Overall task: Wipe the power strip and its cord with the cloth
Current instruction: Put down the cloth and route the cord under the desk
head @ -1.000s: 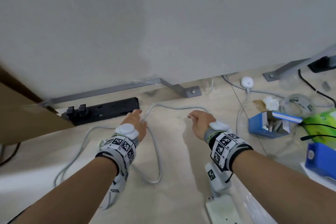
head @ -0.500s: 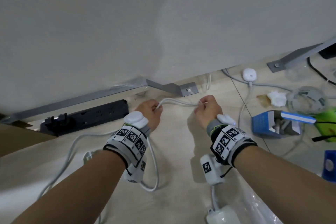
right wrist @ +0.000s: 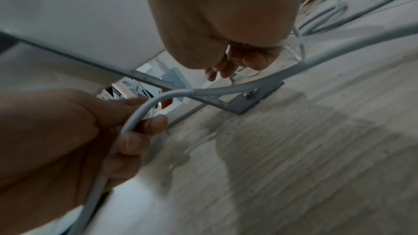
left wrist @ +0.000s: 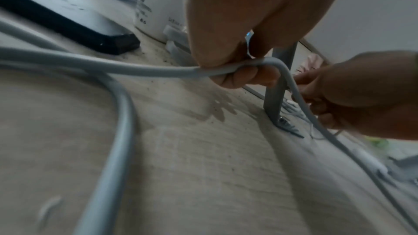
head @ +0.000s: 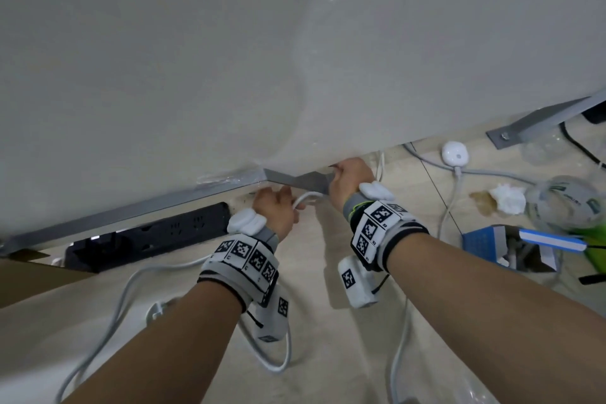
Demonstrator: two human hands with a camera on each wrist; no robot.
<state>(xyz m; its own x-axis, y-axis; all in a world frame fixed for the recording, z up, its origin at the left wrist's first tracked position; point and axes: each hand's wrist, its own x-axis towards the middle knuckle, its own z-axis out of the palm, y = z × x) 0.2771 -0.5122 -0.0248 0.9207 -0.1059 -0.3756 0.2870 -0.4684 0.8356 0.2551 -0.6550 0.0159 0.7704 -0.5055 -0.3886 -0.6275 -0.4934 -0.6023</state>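
Observation:
A grey-white cord (head: pixel 306 197) loops over the pale floor and rises to my left hand (head: pixel 293 207), which grips it in curled fingers near the panel's bottom edge. The left wrist view shows that grip (left wrist: pixel 239 78) on the cord (left wrist: pixel 135 67). My right hand (head: pixel 344 174) is just right of it, by the metal bracket, fingers curled (right wrist: pixel 233 67). The cord (right wrist: pixel 226 87) runs close under those fingertips; whether they hold it is unclear. A black power strip (head: pixel 147 236) lies to the left along the panel. No cloth shows.
A white panel (head: pixel 229 59) fills the upper view, with a grey metal bracket (head: pixel 295 179) bolted to the floor. At the right lie a white round plug (head: pixel 454 152), crumpled tissue (head: pixel 506 197), a blue box (head: pixel 485 239) and plastic bags. Cardboard (head: pixel 29 275) sits at the left.
Both hands have moved forward to the panel's bottom edge and closer together, lifting the cord. The right hand now sits by the bracket.

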